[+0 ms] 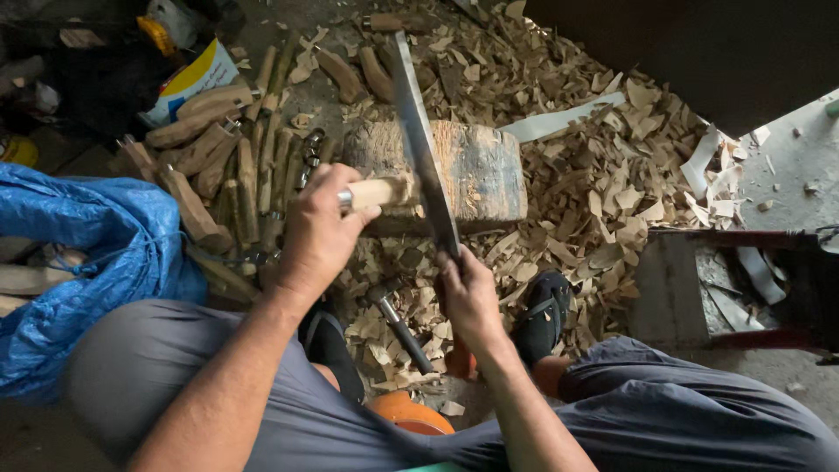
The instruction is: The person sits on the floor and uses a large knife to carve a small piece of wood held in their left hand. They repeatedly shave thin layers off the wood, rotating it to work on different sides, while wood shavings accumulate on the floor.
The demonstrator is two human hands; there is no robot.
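My left hand (319, 229) grips a pale wooden handle blank (377, 192) with a metal ring at its near end, held against a wooden chopping block (476, 166). A long flat blade (423, 144) is in my right hand (469, 297), gripped by its handle, and runs up and away across the block. The blade's edge meets the tip of the wooden piece. I sit with knees spread and a dark sandal (542, 315) on each foot.
Wood shavings (603, 183) cover the ground around the block. A pile of shaped wooden handles (223, 157) lies left of it. A blue plastic sack (83, 262) is at far left. A hammer (398, 328) lies between my feet. A metal frame (725, 288) stands at right.
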